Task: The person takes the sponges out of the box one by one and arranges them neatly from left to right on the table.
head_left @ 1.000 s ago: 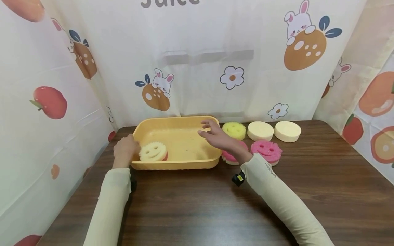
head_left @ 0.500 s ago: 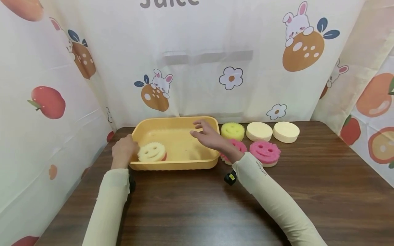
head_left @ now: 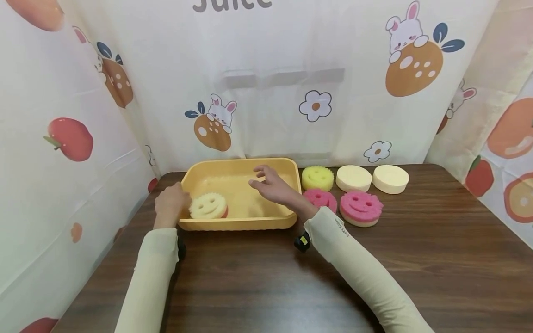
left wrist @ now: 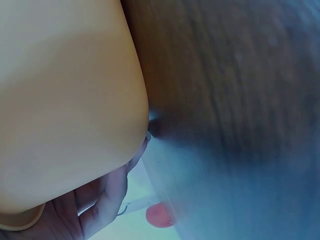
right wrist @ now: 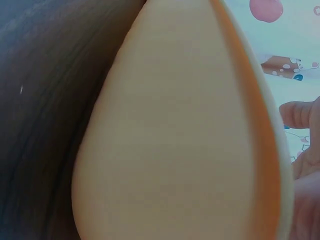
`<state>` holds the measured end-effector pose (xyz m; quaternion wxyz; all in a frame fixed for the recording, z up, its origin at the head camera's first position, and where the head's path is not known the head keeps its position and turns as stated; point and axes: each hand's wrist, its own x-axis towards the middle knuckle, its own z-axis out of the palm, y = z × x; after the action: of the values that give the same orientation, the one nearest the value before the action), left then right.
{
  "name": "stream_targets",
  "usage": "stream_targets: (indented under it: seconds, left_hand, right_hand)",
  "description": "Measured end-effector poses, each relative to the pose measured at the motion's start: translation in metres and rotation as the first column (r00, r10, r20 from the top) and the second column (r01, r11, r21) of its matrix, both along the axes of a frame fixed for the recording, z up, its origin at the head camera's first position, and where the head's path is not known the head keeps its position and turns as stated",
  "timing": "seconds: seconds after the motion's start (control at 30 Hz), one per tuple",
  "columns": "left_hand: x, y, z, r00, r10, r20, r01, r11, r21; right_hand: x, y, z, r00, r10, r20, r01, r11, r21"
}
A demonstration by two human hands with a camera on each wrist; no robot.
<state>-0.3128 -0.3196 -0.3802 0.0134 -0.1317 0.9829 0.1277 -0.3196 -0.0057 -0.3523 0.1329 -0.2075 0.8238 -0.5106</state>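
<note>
A yellow plastic basin [head_left: 233,224] stands at the back of the table, with a cream smiley-face sponge [head_left: 208,206] in its front left corner, pink at its lower edge. My left hand [head_left: 170,202] grips the basin's left rim; in the left wrist view its fingers [left wrist: 107,205] lie along the outside wall. Above the basin's right half hangs my right hand [head_left: 272,186], fingers loosely bent and holding nothing. In the right wrist view, the basin wall [right wrist: 170,140] covers most of the picture, and part of the right hand [right wrist: 306,165] shows at the edge.
Right of the basin are a yellow smiley sponge [head_left: 318,178], two plain cream round sponges [head_left: 354,178] and two pink smiley sponges [head_left: 361,207]. The right forearm partly covers the nearer pink one. A printed curtain [head_left: 266,120] hangs behind the wooden table [head_left: 250,282].
My right hand has moved left, from the basin's right edge to farther over its inside. The left hand, basin and sponges have stayed in place.
</note>
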Motion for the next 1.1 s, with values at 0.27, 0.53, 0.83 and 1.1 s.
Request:
stream_targets:
  seconds: [0.27,0.53,0.83,1.1]
  left_hand:
    - [0.0,0.002,0.001,1.0,-0.011,0.004,0.011,1.0,0.002]
    - [-0.001,0.002,0.005,1.0,-0.005,-0.003,0.005,1.0,0.01]
    - [-0.001,0.001,0.005,1.0,0.015,0.011,-0.015,1.0,0.01]
    - [0.001,0.003,0.006,1.0,0.023,0.005,-0.024,1.0,0.02]
  right_hand:
    - [-0.002,-0.008,-0.009,1.0,0.006,0.01,-0.006,1.0,0.016]
    - [-0.006,-0.015,-0.016,1.0,0.031,0.002,-0.031,0.999,0.023]
    - [-0.008,-0.025,-0.019,0.999,0.036,-0.005,-0.036,0.999,0.034]
    - [-0.009,-0.034,-0.02,0.999,0.047,-0.014,-0.046,0.998,0.045]
